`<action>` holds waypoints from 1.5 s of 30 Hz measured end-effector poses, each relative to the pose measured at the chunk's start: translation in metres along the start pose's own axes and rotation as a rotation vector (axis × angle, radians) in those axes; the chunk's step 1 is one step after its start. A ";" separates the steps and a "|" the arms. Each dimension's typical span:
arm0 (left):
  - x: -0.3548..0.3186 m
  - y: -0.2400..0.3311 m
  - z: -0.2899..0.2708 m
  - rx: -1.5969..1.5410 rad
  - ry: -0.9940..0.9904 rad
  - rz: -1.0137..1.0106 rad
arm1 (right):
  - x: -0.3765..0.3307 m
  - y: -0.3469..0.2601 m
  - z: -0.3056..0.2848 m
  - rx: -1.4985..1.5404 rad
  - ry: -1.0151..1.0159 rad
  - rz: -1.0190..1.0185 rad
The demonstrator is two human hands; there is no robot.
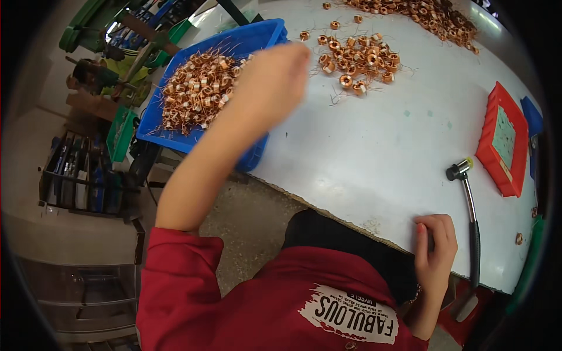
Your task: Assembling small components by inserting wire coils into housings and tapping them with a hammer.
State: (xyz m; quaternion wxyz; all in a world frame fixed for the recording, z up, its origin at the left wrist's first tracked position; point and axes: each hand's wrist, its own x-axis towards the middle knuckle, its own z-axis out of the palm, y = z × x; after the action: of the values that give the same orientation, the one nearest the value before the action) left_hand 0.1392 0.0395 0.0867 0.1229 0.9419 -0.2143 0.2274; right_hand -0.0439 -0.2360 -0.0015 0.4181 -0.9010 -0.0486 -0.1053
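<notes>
My left hand [275, 79] is raised over the right side of a blue plastic bin [272, 34], fingers curled in and slightly blurred. Whatever they may hold is hidden. Inside the bin lies a heap of small copper wire coils [196, 88] with white bands and loose wire ends. Just right of that hand, a smaller pile of copper coils [366, 58] sits on the white table [374, 152]. My right hand [436, 243] rests at the table's front edge, holding nothing, its thumb apart from the loosely bent fingers. Nearest to it is a two-faced mallet [470, 205] with a black grip.
A larger heap of coils [427, 14] covers the far table edge. At the right stands a red tray [497, 158] with a pale green layer inside. Green bins [120, 134] and a rack [79, 175] are at the left. A person [96, 76] is in the background.
</notes>
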 end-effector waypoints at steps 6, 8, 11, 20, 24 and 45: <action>0.026 0.014 0.068 0.155 -0.244 -0.079 | 0.001 0.003 -0.002 0.025 -0.012 -0.017; 0.026 -0.001 0.083 0.206 -0.062 0.357 | -0.001 0.003 -0.002 0.039 -0.016 -0.023; 0.025 0.003 0.087 0.253 -0.148 0.347 | -0.003 0.005 -0.004 0.028 -0.028 -0.012; 0.023 -0.003 0.088 0.227 -0.101 0.417 | -0.003 0.005 -0.004 0.007 -0.043 0.005; 0.034 0.007 0.063 0.019 0.063 0.291 | -0.002 0.004 0.001 -0.004 -0.025 -0.037; 0.018 0.061 0.102 0.048 0.099 0.514 | 0.001 0.012 -0.003 -0.060 -0.013 -0.066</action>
State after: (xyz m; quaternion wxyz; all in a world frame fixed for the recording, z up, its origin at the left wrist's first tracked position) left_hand 0.1640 -0.0541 0.0151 0.0491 0.8469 -0.4349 0.3020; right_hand -0.0413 -0.2457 -0.0084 0.3870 -0.9116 -0.0779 -0.1147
